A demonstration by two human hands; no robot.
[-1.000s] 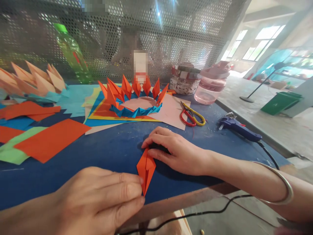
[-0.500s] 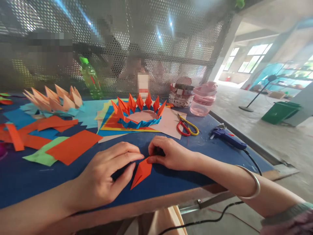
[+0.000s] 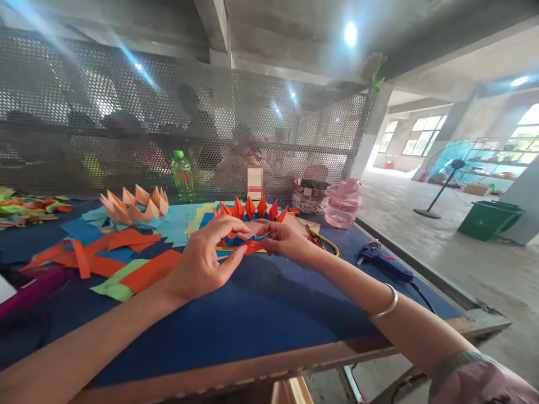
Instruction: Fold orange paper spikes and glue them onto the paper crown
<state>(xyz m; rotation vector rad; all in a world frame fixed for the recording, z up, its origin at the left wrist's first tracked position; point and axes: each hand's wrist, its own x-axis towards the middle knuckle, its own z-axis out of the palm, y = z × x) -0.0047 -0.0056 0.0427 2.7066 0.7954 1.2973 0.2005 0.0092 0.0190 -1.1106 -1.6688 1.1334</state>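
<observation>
My left hand [image 3: 205,260] and my right hand [image 3: 284,241] are raised above the blue table [image 3: 261,320] and meet at a small folded orange paper piece [image 3: 252,246]. Both pinch it between thumb and fingers. Right behind them sits a paper ring [image 3: 252,216] of blue folds topped with orange points, resting on stacked coloured sheets. A silver bangle [image 3: 387,303] circles my right wrist.
Orange and green paper strips [image 3: 126,269] lie at the left, with a peach paper crown [image 3: 135,203] behind. Scissors [image 3: 322,240], a blue glue gun [image 3: 385,262], a pink jar [image 3: 343,203], a woven bowl [image 3: 310,196] and a green bottle [image 3: 182,177] stand near the mesh screen.
Both hands lifted the orange piece off the table and carried it toward the paper ring. The camera tilted up, showing more of the room.
</observation>
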